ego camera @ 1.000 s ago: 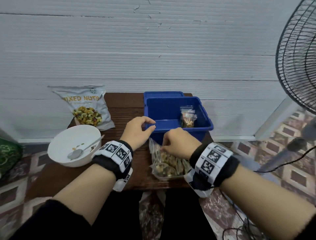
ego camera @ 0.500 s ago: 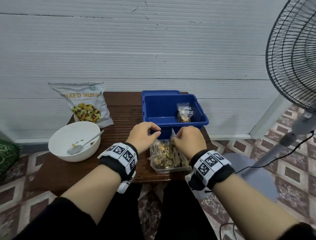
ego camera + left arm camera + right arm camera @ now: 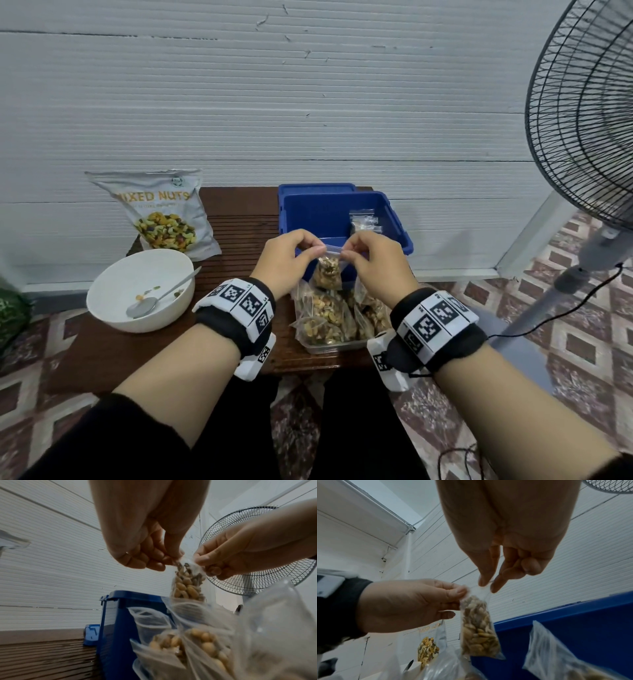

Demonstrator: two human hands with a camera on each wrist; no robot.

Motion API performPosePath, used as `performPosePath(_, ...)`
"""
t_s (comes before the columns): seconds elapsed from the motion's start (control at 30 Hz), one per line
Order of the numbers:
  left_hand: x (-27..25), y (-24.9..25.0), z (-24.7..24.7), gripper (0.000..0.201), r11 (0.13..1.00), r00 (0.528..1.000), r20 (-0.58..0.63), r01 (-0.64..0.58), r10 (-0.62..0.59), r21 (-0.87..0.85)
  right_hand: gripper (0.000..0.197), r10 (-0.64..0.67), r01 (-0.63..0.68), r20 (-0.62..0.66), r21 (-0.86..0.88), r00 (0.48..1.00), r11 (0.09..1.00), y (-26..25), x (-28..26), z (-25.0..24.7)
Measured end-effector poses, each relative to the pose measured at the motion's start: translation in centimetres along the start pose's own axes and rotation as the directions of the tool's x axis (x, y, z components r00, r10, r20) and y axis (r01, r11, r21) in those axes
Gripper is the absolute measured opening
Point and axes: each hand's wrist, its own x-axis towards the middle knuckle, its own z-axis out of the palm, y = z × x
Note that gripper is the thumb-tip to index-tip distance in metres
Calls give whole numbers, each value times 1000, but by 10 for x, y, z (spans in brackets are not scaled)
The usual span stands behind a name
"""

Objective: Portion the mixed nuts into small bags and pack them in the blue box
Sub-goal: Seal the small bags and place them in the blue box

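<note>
A small clear bag of mixed nuts (image 3: 328,275) (image 3: 187,585) (image 3: 478,631) hangs between my hands in front of the blue box (image 3: 400,236). My left hand (image 3: 291,255) (image 3: 154,555) (image 3: 412,601) pinches the left top corner of the bag. My right hand (image 3: 371,258) (image 3: 228,559) (image 3: 488,586) pinches the right top corner between thumb and forefinger. Below, a clear tray (image 3: 337,346) holds several filled small bags (image 3: 325,313). One filled bag (image 3: 363,222) leans inside the blue box at its right wall.
On the brown slatted table (image 3: 239,233) a white bowl (image 3: 116,291) with a spoon (image 3: 154,299) stands at the left. A mixed nuts pouch (image 3: 161,212) leans on the white wall behind it. A standing fan (image 3: 582,120) is at the right, its cord on the tiled floor.
Both hands rose from the tray with one small bag of nuts, and they now hold it by its top corners above the tray.
</note>
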Motion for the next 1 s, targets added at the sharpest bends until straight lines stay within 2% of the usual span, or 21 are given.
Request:
performPosePath(0.07,0,1,-2,5,1000,1000,-3,-17,17,-24,6,1,-1,3,83,1000,997,1,-1,-1)
performPosePath(0.27,-1,-1,-5,12,997,998,27,-50,52,-61,23,15,-3,-42,268,999,963,8,1,0)
performPosePath(0.43,-1,0,-5,18,996,999,-9,-37,36,-85,31,-11,34,-83,278,996,960,8,0,-1)
performPosePath(0.6,-1,3,-5,12,998,996,84,-24,28,-50,25,19,20,-118,321,993,947,11,2,1)
performPosePath(0.7,-1,1,-8,9,1000,995,99,-17,18,-14,24,44,4,-123,367,991,930,13,3,-3)
performPosePath(1.0,1,3,-13,7,992,994,79,-82,74,96,33,3,46,-125,383,992,923,16,3,-4)
